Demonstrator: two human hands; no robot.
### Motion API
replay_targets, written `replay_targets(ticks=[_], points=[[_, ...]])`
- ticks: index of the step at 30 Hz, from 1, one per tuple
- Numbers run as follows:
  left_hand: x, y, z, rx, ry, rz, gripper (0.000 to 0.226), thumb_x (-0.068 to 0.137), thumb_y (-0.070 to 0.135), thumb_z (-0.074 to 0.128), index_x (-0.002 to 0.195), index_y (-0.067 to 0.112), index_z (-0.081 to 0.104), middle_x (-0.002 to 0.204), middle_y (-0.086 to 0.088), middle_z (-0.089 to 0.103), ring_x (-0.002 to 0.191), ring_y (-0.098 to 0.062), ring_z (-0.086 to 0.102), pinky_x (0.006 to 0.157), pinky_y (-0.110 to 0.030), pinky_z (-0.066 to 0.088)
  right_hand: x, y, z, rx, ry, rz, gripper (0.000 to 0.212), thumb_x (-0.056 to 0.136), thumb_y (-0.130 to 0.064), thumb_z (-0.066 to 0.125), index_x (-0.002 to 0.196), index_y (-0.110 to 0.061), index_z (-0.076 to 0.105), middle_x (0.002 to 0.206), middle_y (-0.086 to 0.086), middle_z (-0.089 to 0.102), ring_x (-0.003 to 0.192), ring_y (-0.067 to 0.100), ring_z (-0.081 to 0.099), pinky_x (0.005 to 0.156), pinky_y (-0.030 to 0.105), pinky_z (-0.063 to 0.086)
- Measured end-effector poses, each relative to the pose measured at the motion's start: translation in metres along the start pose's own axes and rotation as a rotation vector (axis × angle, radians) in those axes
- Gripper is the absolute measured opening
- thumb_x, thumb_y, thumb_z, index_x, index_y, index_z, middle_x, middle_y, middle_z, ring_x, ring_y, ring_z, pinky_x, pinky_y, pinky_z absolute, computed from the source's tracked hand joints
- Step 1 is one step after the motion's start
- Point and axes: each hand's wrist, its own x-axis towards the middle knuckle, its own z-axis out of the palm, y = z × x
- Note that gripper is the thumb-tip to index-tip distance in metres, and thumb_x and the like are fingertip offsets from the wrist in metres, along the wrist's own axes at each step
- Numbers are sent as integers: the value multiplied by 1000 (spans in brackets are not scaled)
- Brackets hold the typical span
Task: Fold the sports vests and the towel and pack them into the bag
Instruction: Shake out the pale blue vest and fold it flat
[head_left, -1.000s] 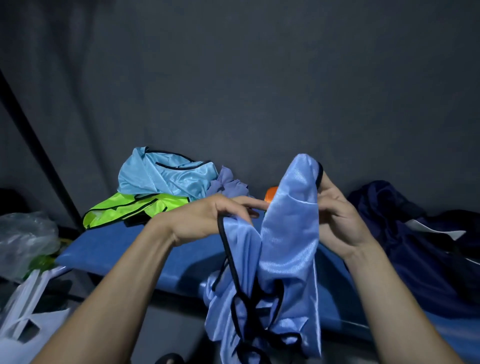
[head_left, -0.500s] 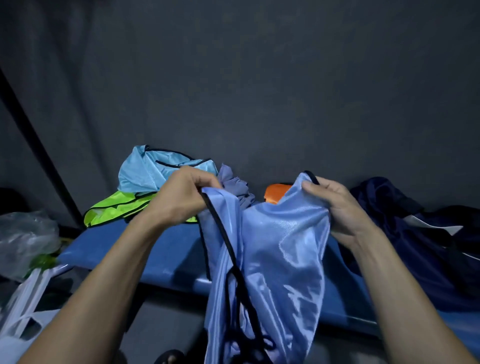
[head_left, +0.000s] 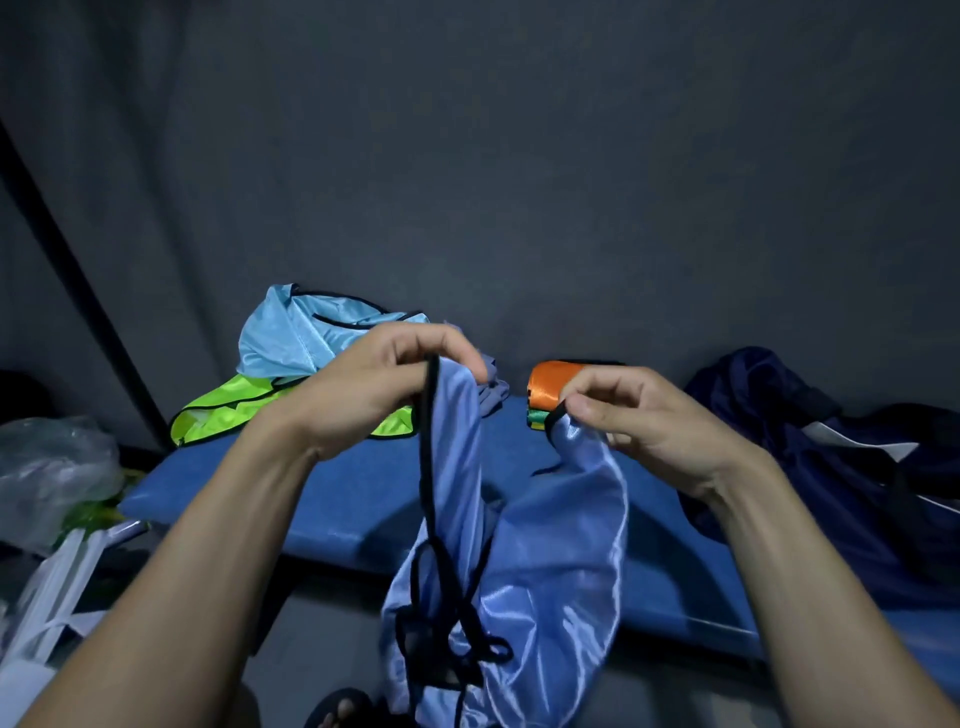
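A shiny lavender-blue sports vest (head_left: 550, 561) with black trim hangs in front of the blue bench (head_left: 353, 488). My left hand (head_left: 374, 395) pinches its left top edge by the black binding. My right hand (head_left: 644, 415) pinches the other top corner, and the cloth sags between them. On the bench behind lie a light-blue vest (head_left: 301, 332) on top of a neon-green vest (head_left: 234, 410), and a crumpled purple-grey cloth (head_left: 493, 395). A folded orange vest (head_left: 553, 379) sits on a folded stack. The dark navy bag (head_left: 831, 457) lies at the right.
A grey curtain wall stands close behind the bench. A dark pole (head_left: 78, 270) slants at the left. Clear plastic bags (head_left: 52, 467) and a white bag (head_left: 47, 587) sit on the floor at the left. A sandalled foot (head_left: 337, 712) shows below.
My hands have moved apart and spread the vest's top edge wider. The right hand has dropped lower and further right, uncovering the folded orange vest behind.
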Motion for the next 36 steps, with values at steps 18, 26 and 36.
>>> replay_targets(ticks=[18,26,36], points=[[7,2,40,29,-105,81,12,94,13,58,96,12,70,91,15,72,88,3,63,79,-10,44,4,-25,11,568,-260,-253,20,89,-30,75,88,-14,63,78,-2,54,67,12,52,63,24,43],[3,-2,38,-24,-475,66,22,95,-2,53,92,11,70,102,-14,66,97,-28,62,92,-37,47,11,-26,10,340,174,-278,16,87,-36,74,89,-21,68,77,8,49,61,12,49,59,24,42],[-6,-9,12,24,-480,-49,22,91,1,56,88,13,74,80,11,59,75,-8,51,73,-21,36,30,18,-23,597,863,-163,18,106,-17,52,91,-18,62,72,-5,60,68,10,58,71,27,52]])
